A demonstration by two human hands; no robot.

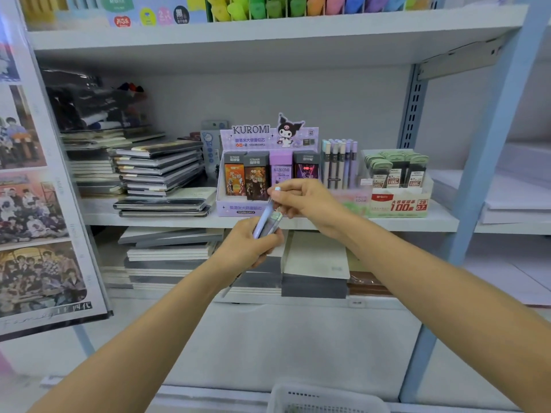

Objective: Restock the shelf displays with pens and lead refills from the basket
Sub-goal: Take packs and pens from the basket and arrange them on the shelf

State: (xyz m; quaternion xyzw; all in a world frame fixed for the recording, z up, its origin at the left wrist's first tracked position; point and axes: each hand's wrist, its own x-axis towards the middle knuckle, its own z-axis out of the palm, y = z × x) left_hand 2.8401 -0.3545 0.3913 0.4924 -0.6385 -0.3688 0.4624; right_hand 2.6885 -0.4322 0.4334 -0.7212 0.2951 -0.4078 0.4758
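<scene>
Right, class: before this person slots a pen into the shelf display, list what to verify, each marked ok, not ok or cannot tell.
1. Left hand grips the pens: ok.
2. Right hand pinches the lilac pen at its top end: ok.
3. Pen display in view, its pens upright: ok.
4. Free slot in that display: cannot tell.
5. Stock left in the basket: cannot tell.

Cut off by the near bottom edge: basket (325,396), contents blurred. Mostly hidden inside the fingers (269,241) of the left hand (244,251): pens (263,224), count unclear. Clipped by the top edge: highlighters (298,7). Too small to read: print on the right lead refill boxes (393,174).
</scene>
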